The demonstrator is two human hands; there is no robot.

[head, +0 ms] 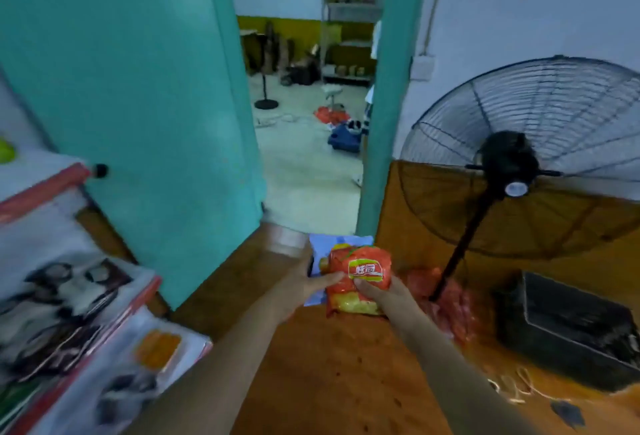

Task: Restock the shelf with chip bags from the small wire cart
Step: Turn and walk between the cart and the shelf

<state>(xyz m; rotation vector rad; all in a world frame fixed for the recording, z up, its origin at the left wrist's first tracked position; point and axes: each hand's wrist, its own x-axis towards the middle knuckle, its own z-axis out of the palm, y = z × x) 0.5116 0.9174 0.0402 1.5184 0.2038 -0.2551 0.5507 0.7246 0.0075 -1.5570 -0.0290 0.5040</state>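
Observation:
I hold two chip bags in front of me at the middle of the head view. An orange-red bag point(360, 275) with a green and yellow label lies on top of a pale blue bag point(323, 247). My left hand point(304, 282) grips the stack from the left, thumb across the red bag's front. From the right, my right hand point(384, 292) grips the red bag with its thumb on the front. The shelf point(79, 278) with red edges and blurred packets runs along the left. The wire cart is not in view.
A teal door point(145, 105) stands open ahead on the left, with a doorway point(311, 157) into a cluttered room. A big black standing fan point(512, 164) is at the right. Near its base lie a red bag point(450, 306) and a black box point(571, 327) on the orange floor.

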